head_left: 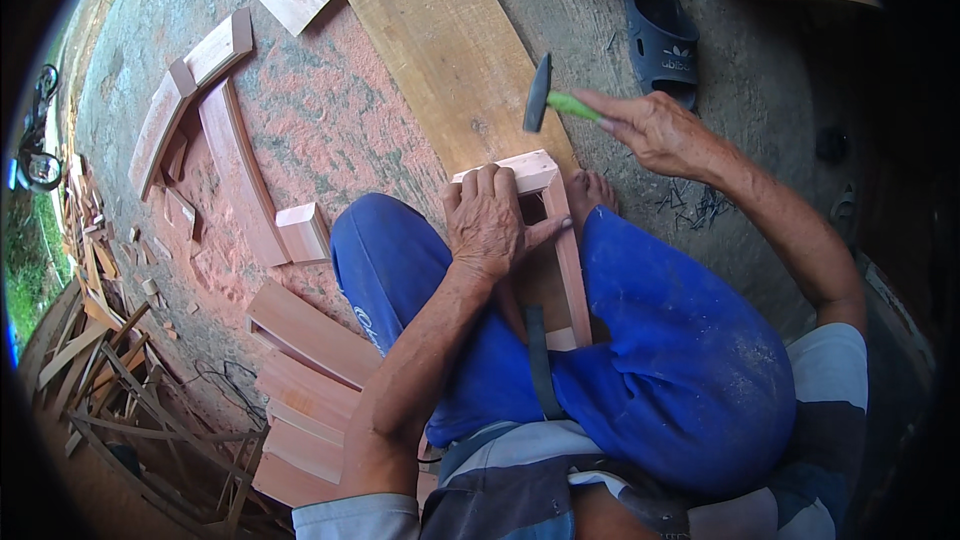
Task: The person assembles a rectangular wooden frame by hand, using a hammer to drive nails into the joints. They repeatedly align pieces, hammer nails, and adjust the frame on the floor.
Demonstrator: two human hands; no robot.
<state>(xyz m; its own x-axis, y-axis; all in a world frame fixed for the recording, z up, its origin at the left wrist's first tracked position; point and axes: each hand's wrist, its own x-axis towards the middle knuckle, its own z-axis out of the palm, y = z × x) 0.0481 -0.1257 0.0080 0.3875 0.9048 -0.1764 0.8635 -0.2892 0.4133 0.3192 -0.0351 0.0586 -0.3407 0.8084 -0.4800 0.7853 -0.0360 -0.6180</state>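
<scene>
Small wooden frame [556,240]: held upright between the knees, its top corner clasped by the left hand [490,220], fingers curled over the edge. Hammer [545,95], green-handled: gripped in the closed right hand [655,130], raised just above the frame. Long plank [440,40] lying behind; cut boards [235,165] stacked at left.

No package, label, sign or screen showed anywhere in the view.
</scene>
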